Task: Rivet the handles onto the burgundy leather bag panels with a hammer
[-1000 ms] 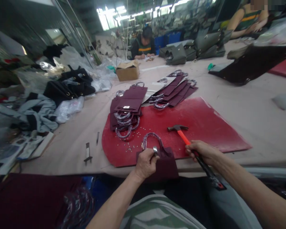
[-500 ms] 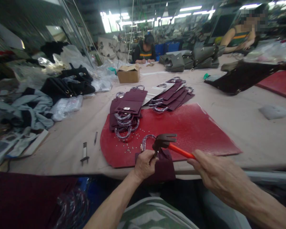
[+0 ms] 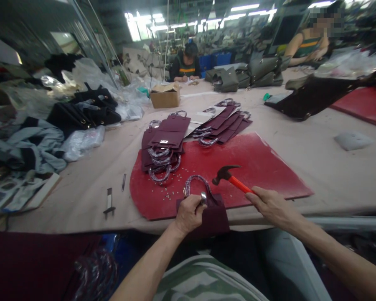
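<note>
My right hand (image 3: 265,200) is closed round the orange handle of a claw hammer (image 3: 224,173), whose dark head is raised just to the right of a plastic-wrapped bag handle (image 3: 196,179). That handle belongs to a maroon bag panel (image 3: 214,217), which lies over the near edge of the red board (image 3: 257,167). My left hand (image 3: 189,213) is a fist on this panel, gripping a short metal punch (image 3: 203,197) with its shiny top showing above the fingers. The punch's lower end is hidden. Small metal bits (image 3: 172,190) are scattered on the board left of the handle.
Stacked maroon panels with wrapped handles (image 3: 171,131) lie at the board's far left, more panels (image 3: 227,123) behind. Left stand a two-pronged tool (image 3: 109,202) and a thin metal tool (image 3: 123,182). A cardboard box (image 3: 165,97) is farther back. Two people work across the table.
The hammer has come off the punch top and moved up and right, so the punch now shows. My left hand stays in place on the panel. The view has shifted slightly.
</note>
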### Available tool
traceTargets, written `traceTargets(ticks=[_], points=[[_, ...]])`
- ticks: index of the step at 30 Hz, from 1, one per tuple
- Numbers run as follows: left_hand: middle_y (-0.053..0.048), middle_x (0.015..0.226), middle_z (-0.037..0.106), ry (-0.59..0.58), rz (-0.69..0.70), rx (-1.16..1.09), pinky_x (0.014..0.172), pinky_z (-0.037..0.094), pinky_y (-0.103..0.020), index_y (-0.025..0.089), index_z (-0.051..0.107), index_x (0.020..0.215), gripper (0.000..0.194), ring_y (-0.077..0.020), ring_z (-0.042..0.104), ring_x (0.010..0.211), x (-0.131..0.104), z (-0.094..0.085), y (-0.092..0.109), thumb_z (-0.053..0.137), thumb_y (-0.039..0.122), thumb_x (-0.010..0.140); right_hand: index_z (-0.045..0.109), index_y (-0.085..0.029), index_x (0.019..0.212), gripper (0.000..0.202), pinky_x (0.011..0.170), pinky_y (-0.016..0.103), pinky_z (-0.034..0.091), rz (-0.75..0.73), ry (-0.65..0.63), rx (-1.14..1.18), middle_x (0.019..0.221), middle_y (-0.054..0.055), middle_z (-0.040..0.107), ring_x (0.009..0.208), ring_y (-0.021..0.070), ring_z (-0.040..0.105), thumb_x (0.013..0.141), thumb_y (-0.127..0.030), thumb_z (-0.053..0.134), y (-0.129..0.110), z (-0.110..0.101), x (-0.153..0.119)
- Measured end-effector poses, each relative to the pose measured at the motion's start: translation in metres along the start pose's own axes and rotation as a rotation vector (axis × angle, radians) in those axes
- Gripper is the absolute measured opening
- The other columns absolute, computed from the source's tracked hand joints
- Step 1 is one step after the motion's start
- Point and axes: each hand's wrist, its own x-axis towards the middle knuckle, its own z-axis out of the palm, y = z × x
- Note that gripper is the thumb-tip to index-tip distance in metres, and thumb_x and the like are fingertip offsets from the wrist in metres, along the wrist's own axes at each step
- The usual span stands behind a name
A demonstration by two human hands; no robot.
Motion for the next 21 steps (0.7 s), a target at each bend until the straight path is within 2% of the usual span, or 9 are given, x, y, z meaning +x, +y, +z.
traceTargets(ticks=[3,5,8,11,13,15,17,19,21], points=[[-0.006,0.080,0.064,-0.005,-0.004,-0.002,0.072,0.051,-0.031,0.019,0.060,0.089,0.006,-0.0201,0.062,0.077,0.001,-0.001,0.001,0.054,0.017,0.089,0.058,-0.020,0.083,0.033,0.058,0.029,0.038,0.116,-0.030,-0.066,0.065,0.005,0.061,0.061,0.0206,0.058,0.097,-0.037,0.034,0.018,0.026,0.019],[-0.007,0.079,0.064,-0.003,0.000,0.005,0.070,0.051,-0.032,0.019,0.060,0.089,0.006,-0.0204,0.061,0.076,0.002,-0.002,0.003,0.054,0.018,0.089,0.063,-0.016,0.104,0.033,0.065,0.033,0.043,0.069,0.068,-0.147,0.085,0.011,0.067,0.075,0.0255,0.062,0.096,-0.032,0.036,0.017,0.040,0.027],[-0.008,0.077,0.064,0.006,0.016,0.018,0.068,0.052,-0.033,0.019,0.060,0.089,0.007,-0.0212,0.061,0.073,0.005,-0.004,0.005,0.053,0.021,0.089,0.055,-0.015,0.134,0.046,0.089,0.048,0.047,-0.244,0.268,-0.188,0.130,0.021,0.057,0.114,0.0346,0.056,0.095,-0.036,0.043,0.001,0.060,0.033],[-0.010,0.080,0.067,-0.016,0.018,0.020,0.071,0.054,-0.036,0.019,0.061,0.090,0.008,-0.0230,0.063,0.075,0.006,-0.001,0.003,0.055,0.024,0.088,0.052,-0.021,0.141,0.053,0.105,0.053,0.041,-0.584,0.212,-0.082,0.148,0.016,0.046,0.135,0.0344,0.042,0.093,-0.043,0.050,-0.014,0.094,0.039],[-0.011,0.083,0.069,-0.036,-0.010,0.002,0.075,0.055,-0.038,0.019,0.062,0.090,0.008,-0.0241,0.065,0.078,0.006,0.002,0.003,0.056,0.024,0.087,0.055,-0.025,0.139,0.051,0.107,0.057,0.039,-0.675,0.169,-0.079,0.149,0.012,0.047,0.138,0.0348,0.040,0.091,-0.041,0.053,-0.017,0.122,0.044],[-0.010,0.083,0.070,-0.011,-0.115,-0.077,0.077,0.056,-0.037,0.019,0.063,0.087,0.008,-0.0237,0.067,0.079,0.007,0.003,0.006,0.057,0.024,0.086,0.057,-0.024,0.139,0.051,0.107,0.061,0.038,-0.684,0.214,-0.105,0.149,0.012,0.048,0.139,0.0368,0.039,0.090,-0.040,0.054,-0.014,0.146,0.049],[-0.009,0.081,0.070,0.101,-0.322,-0.222,0.073,0.057,-0.034,0.018,0.064,0.086,0.011,-0.0218,0.068,0.076,0.011,-0.006,0.010,0.057,0.027,0.088,0.056,-0.022,0.140,0.055,0.106,0.062,0.038,-0.691,0.270,-0.119,0.150,0.012,0.047,0.138,0.0380,0.040,0.089,-0.042,0.055,-0.009,0.160,0.054],[-0.007,0.081,0.071,0.282,-0.557,-0.349,0.069,0.057,-0.030,0.017,0.064,0.088,0.018,-0.0194,0.069,0.073,0.016,-0.031,0.008,0.056,0.033,0.091,0.054,-0.022,0.142,0.057,0.104,0.062,0.039,-0.702,0.299,-0.125,0.151,0.012,0.046,0.137,0.0384,0.041,0.090,-0.046,0.054,-0.005,0.165,0.056],[-0.006,0.079,0.071,0.456,-0.738,-0.326,0.065,0.057,-0.028,0.016,0.063,0.089,0.027,-0.0178,0.069,0.070,0.019,-0.072,-0.006,0.053,0.040,0.093,0.054,-0.024,0.142,0.056,0.104,0.062,0.040,-0.701,0.304,-0.124,0.151,0.011,0.046,0.136,0.0380,0.042,0.091,-0.048,0.052,-0.003,0.163,0.056]])
